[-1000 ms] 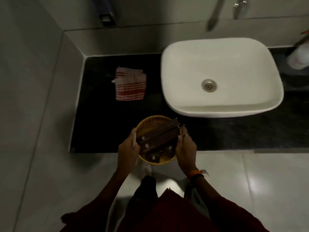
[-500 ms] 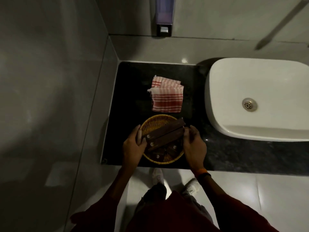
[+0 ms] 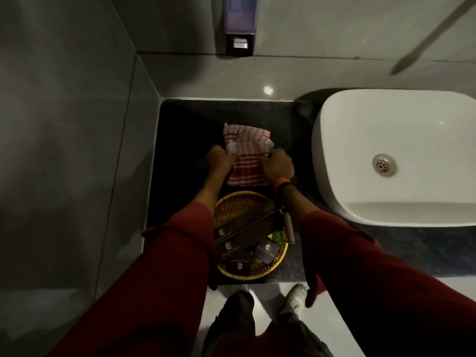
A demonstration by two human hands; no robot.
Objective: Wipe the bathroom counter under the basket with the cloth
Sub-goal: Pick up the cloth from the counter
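A red-and-white striped cloth (image 3: 247, 161) lies folded on the black counter (image 3: 180, 155), behind a round wicker basket (image 3: 231, 204) that stands at the counter's front edge. The basket holds several dark brown boxes (image 3: 242, 229) and a small green item. My left hand (image 3: 219, 161) grips the cloth's left edge and my right hand (image 3: 279, 164) grips its right edge, both with fingers closed on the fabric. Both arms in red sleeves reach over the basket.
A white basin (image 3: 396, 155) sits on the counter at the right, close to my right hand. A soap dispenser (image 3: 239, 24) hangs on the back wall. Tiled walls close off the left and back. My shoes stand on the floor below the counter edge.
Both hands have let go of the basket, which now rests at the front of the counter, and have reached forward over it to take hold of the cloth's two sides.
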